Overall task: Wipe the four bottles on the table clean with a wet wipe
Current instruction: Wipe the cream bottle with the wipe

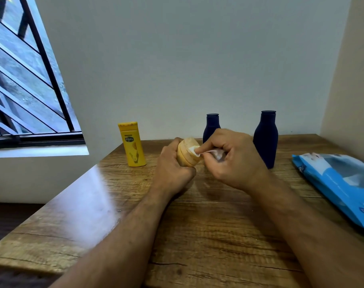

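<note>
Now wiping the cap end of a tan bottle (186, 151), held low over the middle of the desk (197, 225), whether touching the wood or just above it cannot be told. Gripped by the left hand (172, 165) with the fingers curled round the body, probably to keep it from turning or slipping while the cap gets rubbed. Tilted, not upright: long axis leaning up and away from the person, a little to the right, cap pointing toward the wall and toward the right hand (233, 159), lower part hidden inside the left palm. Likely turned this way so that the flat top faces the wipe directly.

Holding the wet wipe (206, 152) in the right hand, bunched inside the curled fingers, with one corner pinched between thumb and forefinger and pressed on the top of the cap. Seems a sensible grip: a small pinched point for the narrow edge of the cap, the rest of the wipe kept out of the way.

Standing upright behind, near the wall: yellow bottle (132, 144) at the left, well apart from the hands; first dark blue bottle (211, 126) partly hidden behind the right hand; second dark blue bottle (266, 138) just beside the right hand, on its right. Probably left in a row to be taken one by one.

Lying flat at the right edge of the desk, a blue wipes pack (339, 183), near enough for taking a fresh wipe.
</note>
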A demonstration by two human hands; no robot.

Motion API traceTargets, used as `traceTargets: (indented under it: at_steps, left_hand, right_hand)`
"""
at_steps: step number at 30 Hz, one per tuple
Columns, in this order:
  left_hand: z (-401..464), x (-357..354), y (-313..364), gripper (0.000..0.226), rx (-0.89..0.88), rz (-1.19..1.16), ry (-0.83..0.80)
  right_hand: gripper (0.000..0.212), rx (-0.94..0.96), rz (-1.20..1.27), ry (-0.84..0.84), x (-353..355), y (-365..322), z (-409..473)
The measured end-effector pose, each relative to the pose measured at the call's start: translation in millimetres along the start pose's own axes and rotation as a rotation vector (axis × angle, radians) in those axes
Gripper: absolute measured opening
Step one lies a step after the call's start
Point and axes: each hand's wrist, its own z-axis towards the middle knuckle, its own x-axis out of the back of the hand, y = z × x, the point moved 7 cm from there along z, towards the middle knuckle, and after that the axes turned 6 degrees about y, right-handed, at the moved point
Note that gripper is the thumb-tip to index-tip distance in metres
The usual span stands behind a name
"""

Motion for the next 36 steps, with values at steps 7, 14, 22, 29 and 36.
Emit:
traceTargets:
  at_steps: [7, 14, 22, 29, 36]
  left_hand:
    - [-5.0, 2.7, 6.2, 0.051, -0.026, 0.121, -0.019]
    - [-7.8, 4.5, 8.4, 0.041, -0.061, 0.16, -0.037]
    - [-10.8, -0.3, 12.0, 0.046, -0.023, 0.094, -0.048]
    - [-9.6, 1.6, 7.6, 0.053, -0.021, 0.179, -0.08]
    - [-6.4, 7.7, -0.7, 0.045, 0.061, 0.152, 0.037]
  right_hand:
    - [0.01, -0.142, -0.046, 0.077, 1.9, 15.3, 0.8]
    - [0.01, -0.12, 0.003, -0.048, -10.6, 10.0, -2.8]
    - [0.009, -0.108, 0.064, 0.019, 0.0, 4.7, -4.5]
    - [0.014, -0.242, -0.041, 0.086, 0.9, 23.8, -3.8]
    - [0.012, -0.213, -0.024, -0.037, -7.2, 17.7, -4.2]
